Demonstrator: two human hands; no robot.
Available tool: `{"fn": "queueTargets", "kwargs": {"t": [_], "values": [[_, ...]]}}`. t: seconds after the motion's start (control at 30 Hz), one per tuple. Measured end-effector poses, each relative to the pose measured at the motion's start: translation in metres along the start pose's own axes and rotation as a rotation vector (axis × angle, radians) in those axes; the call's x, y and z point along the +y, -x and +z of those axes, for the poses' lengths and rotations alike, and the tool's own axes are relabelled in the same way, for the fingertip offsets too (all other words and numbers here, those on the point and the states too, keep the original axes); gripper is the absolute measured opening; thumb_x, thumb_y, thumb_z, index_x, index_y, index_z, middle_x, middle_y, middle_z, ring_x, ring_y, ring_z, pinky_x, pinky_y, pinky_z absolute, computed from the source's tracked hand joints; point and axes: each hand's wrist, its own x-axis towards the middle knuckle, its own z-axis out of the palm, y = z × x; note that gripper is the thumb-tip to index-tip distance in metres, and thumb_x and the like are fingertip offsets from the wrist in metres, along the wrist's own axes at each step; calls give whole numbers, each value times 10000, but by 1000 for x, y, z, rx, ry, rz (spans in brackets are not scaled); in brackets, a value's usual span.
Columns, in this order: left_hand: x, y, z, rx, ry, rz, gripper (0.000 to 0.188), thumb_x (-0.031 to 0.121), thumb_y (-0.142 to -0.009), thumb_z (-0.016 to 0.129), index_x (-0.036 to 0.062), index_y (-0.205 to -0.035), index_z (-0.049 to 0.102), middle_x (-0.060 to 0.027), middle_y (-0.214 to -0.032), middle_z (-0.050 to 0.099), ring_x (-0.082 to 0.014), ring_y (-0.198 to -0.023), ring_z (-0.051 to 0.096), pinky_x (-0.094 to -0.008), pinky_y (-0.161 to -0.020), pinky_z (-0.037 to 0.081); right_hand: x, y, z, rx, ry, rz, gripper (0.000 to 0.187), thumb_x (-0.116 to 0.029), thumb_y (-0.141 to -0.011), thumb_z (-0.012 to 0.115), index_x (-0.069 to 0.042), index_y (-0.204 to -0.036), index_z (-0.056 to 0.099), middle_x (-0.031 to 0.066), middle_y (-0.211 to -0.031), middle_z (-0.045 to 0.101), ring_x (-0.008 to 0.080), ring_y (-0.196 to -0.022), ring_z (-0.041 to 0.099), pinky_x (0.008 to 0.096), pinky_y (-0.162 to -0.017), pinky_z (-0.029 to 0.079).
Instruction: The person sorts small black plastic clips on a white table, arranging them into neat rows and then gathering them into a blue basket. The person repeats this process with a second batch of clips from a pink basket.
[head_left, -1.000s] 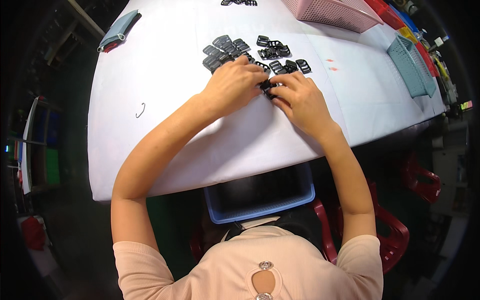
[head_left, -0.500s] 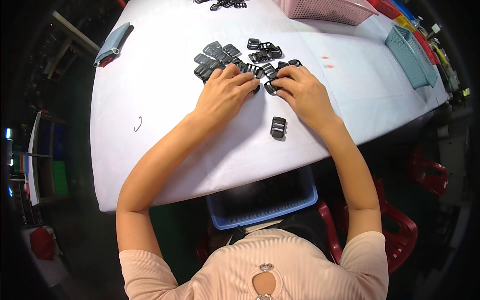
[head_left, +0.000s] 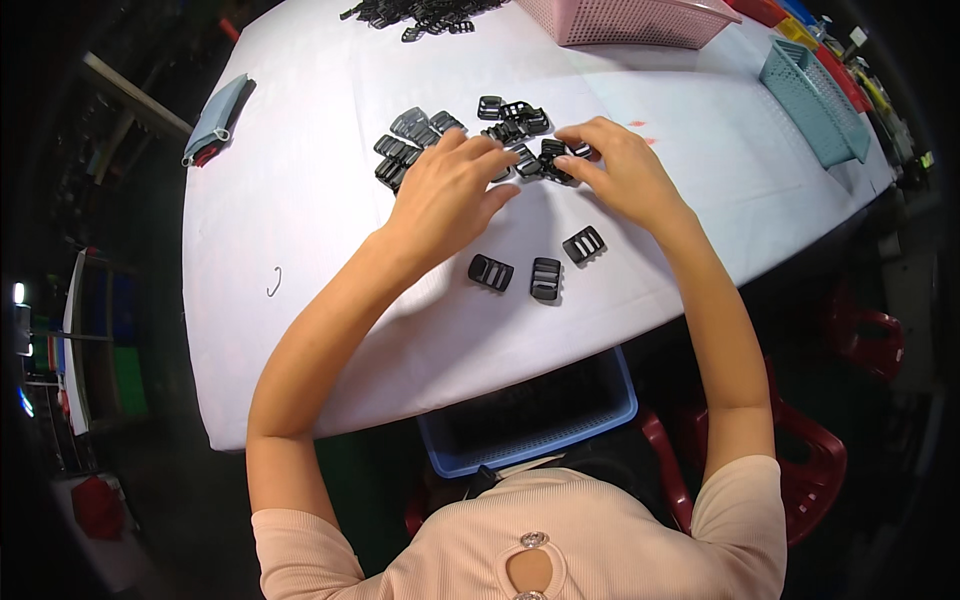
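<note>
Grip: your left hand (head_left: 447,195) lies flat with fingers spread over the cluster of black buckles (head_left: 455,140), pressing rather than pinching; your right hand (head_left: 618,170) curls its fingertips on a buckle at the cluster's right edge, though whether it is actually pinched you cannot tell from here
Far left: folded grey-blue cloth (head_left: 215,120) near the table's (head_left: 300,210) left rim, and a small wire hook (head_left: 274,281) lying alone nearer you
Centre: the cluster sits between your hands on the white cover; three separate buckles (head_left: 538,270) lie apart in a loose row just below your hands
Handling: these look like light, stiff plastic slides, likely smooth and prone to skating on the cloth; take one by its outer side bars, not across the slots
Top: another heap of black parts (head_left: 420,12) at the far edge
Right: pink mesh basket (head_left: 630,20), then a teal mesh basket (head_left: 815,85) near the right rim
Below: blue crate (head_left: 530,415) under the table edge
</note>
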Motion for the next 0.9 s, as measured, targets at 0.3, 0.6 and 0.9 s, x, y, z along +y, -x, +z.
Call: {"fn": "queueTargets", "kwargs": {"t": [0.3,0.6,0.9], "values": [[5,-9,2,-281,101,-44,246,165,-741,739,94,-974,705,-78,-973,631,-254,-939,542,-358,-823,469,6,-9,-7,-229,-154,15,176,-129,-757,729,-56,-903,664,104,-886,663,275,-816,613,376,-765,475],[15,15,-17,-235,26,-49,325,198,-763,751,77,-1051,661,-85,-999,622,-264,-945,557,-370,-825,483,5,72,-26,76,126,-62,186,-73,-743,688,-73,-923,639,72,-959,616,262,-912,572,366,-793,461],[14,-31,28,-214,193,8,384,152,-806,700,108,-1172,596,-117,-979,620,-270,-896,593,-373,-791,506,0,38,-2,95,189,-177,199,-98,-738,686,-69,-929,642,61,-976,631,267,-922,567,380,-787,441]]}}
